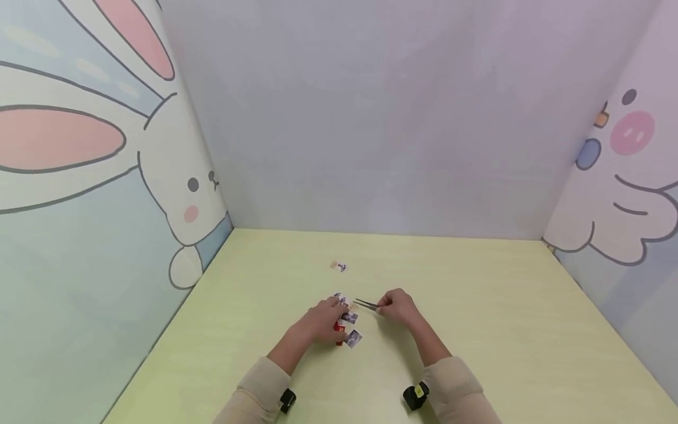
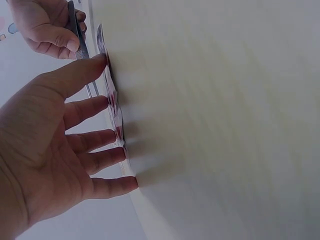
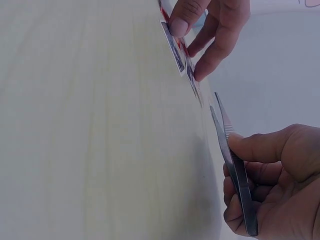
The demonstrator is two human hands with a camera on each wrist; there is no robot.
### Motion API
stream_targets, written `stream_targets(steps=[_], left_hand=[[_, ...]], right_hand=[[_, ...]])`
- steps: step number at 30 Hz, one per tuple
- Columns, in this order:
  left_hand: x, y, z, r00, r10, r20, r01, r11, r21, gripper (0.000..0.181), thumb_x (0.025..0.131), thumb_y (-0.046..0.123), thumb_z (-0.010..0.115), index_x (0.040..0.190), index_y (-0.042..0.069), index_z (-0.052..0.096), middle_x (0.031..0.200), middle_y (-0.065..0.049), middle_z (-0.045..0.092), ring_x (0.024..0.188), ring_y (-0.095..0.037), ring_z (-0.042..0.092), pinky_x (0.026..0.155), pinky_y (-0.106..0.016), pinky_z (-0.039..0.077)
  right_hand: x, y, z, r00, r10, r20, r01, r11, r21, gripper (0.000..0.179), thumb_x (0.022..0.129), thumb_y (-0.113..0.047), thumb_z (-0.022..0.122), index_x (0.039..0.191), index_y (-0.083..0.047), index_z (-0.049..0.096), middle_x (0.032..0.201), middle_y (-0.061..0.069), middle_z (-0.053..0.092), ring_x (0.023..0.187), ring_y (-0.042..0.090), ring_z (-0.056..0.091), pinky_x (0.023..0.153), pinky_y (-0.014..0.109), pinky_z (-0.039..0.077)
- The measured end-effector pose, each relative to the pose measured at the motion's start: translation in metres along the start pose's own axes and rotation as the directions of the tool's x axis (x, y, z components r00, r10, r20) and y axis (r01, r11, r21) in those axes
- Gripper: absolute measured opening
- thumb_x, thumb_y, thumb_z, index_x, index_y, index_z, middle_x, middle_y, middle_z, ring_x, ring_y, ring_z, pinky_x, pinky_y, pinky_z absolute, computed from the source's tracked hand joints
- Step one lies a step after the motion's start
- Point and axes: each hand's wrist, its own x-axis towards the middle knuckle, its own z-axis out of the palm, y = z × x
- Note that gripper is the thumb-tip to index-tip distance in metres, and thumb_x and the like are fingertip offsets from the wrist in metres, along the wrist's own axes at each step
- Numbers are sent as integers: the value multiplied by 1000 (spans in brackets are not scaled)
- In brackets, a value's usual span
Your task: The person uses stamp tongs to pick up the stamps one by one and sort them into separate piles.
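Note:
My left hand (image 1: 316, 323) has its fingers spread, the tips pressing on several small printed paper pieces that look like stamps (image 1: 349, 318). A red piece (image 1: 339, 334) shows partly beneath it, and a grey picture piece (image 1: 354, 338) lies by the thumb. In my right hand (image 1: 397, 305) a pair of dark metal tweezers (image 1: 367, 305) is gripped between thumb and fingers. The tweezers' tips point left toward the papers, slightly apart, with nothing visible between them in the right wrist view (image 3: 235, 165). Parts of the papers are hidden under the left hand.
Farther back on the pale yellow table (image 1: 466, 294) lie more small paper pieces (image 1: 339, 267). A grey wall (image 1: 381, 118) rises behind the table, with cartoon-printed side walls left and right. Each wrist wears a black device (image 1: 415, 396).

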Motion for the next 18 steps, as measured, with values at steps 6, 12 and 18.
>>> stream_targets(steps=[6, 12, 18], left_hand=[[1, 0, -1, 1000, -6, 2, 6, 1000, -7, 54, 81, 38, 70, 128, 16, 56, 131, -11, 46, 112, -26, 46, 89, -44, 43], [-1, 2, -6, 1000, 2, 4, -2, 1000, -15, 54, 81, 36, 70, 128, 13, 56, 126, -10, 48, 104, -22, 48, 87, -41, 44], [-2, 3, -5, 1000, 16, -1, -16, 1000, -19, 53, 81, 35, 70, 126, 12, 57, 123, -9, 49, 99, -21, 47, 84, -38, 44]], right_hand=[[-10, -1, -4, 1000, 7, 7, -7, 1000, 0, 4, 75, -4, 70, 75, -4, 66, 69, -1, 57, 64, 14, 51, 60, 29, 42], [-16, 2, -9, 1000, 8, -1, -8, 1000, 3, 4, 75, -4, 70, 75, -5, 66, 69, -1, 57, 65, 15, 51, 59, 29, 42], [-19, 6, -8, 1000, 16, 7, -16, 1000, -2, 5, 75, -3, 71, 73, -6, 67, 67, -2, 57, 63, 15, 50, 58, 29, 41]])
